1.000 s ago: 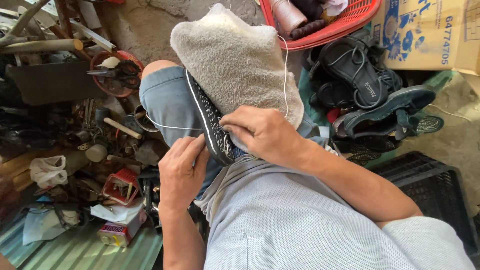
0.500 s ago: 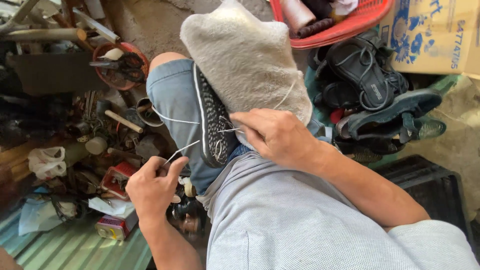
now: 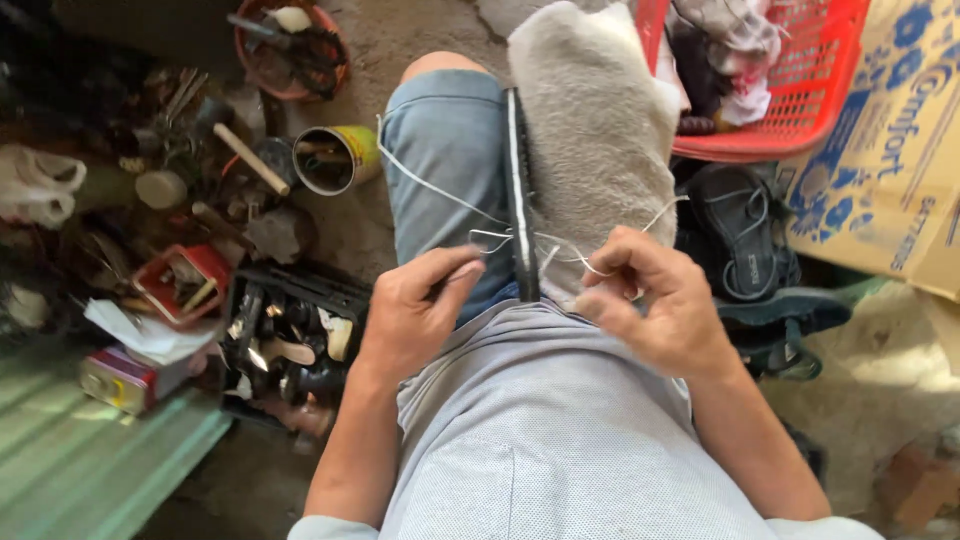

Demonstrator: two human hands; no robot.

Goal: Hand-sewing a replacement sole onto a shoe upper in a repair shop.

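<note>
The left hand pinched white thread beside the dark shoe sole, which stood on edge between the knees against a grey towel. The right hand pinched the thread's other end. Uneven pulling could probably snap it.

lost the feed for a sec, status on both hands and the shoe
Left hand and right hand each pinch white thread. Black shoe on edge between knees. Nothing in the way.
</note>
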